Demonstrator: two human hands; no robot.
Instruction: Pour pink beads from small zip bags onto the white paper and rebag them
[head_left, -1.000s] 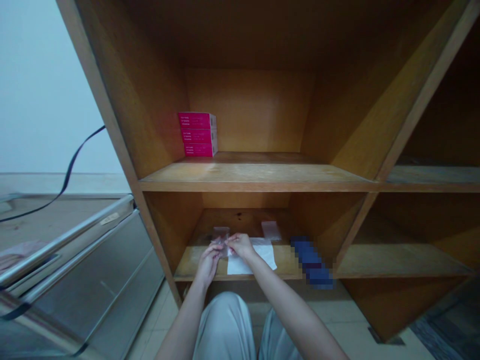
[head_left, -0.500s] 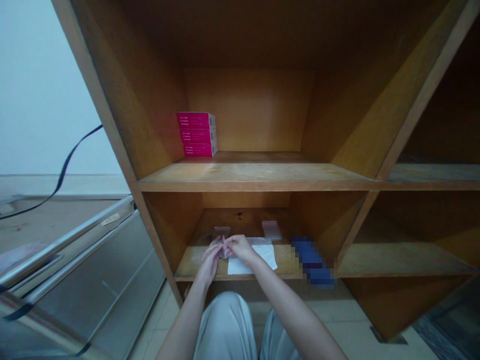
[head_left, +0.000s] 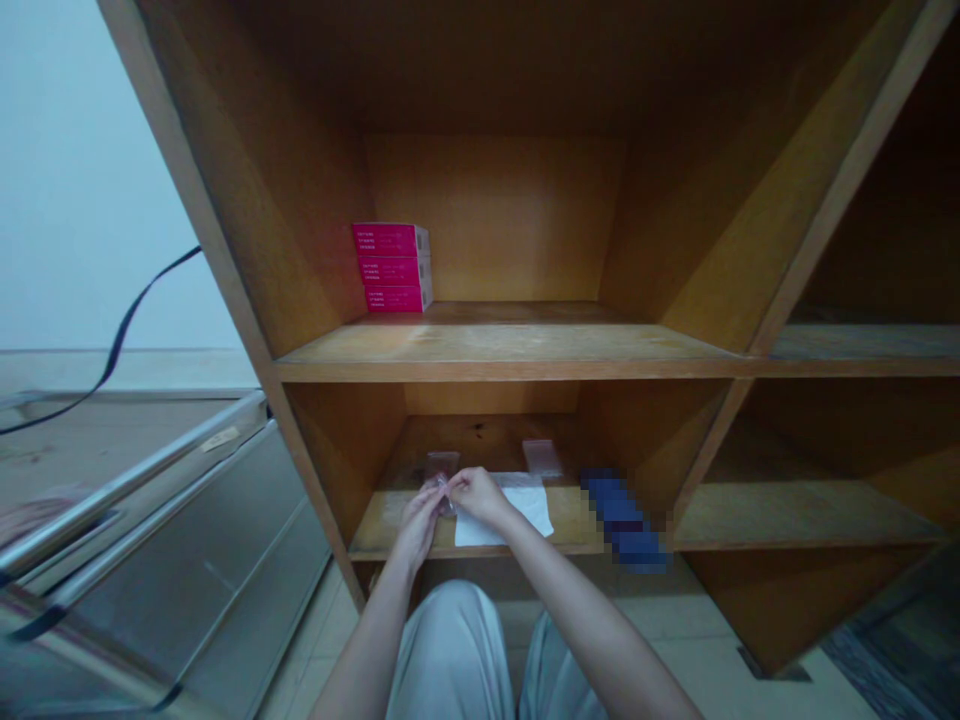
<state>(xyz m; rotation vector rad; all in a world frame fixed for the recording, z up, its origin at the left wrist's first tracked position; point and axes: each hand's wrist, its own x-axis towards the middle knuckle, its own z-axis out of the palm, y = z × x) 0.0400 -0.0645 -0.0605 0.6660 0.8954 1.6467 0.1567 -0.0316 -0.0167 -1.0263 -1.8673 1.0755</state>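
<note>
My left hand [head_left: 417, 518] and my right hand [head_left: 477, 494] meet at the front of the lower shelf [head_left: 390, 530]. Both pinch a small clear plastic bag [head_left: 442, 478] between their fingertips. The bag's contents are too small to make out. Under my right hand lies a white sheet of paper [head_left: 510, 512]. A second small clear bag [head_left: 541, 457] lies further back on the same shelf.
Three pink boxes [head_left: 391, 267] are stacked at the back left of the upper shelf [head_left: 495, 350]. A blurred blue object [head_left: 624, 520] lies at the lower shelf's right end. A metal cabinet with a rail [head_left: 142, 480] stands to the left. My knees [head_left: 457, 640] are below.
My hands have drawn slightly closer together around the small bag. The view shifted a little.
</note>
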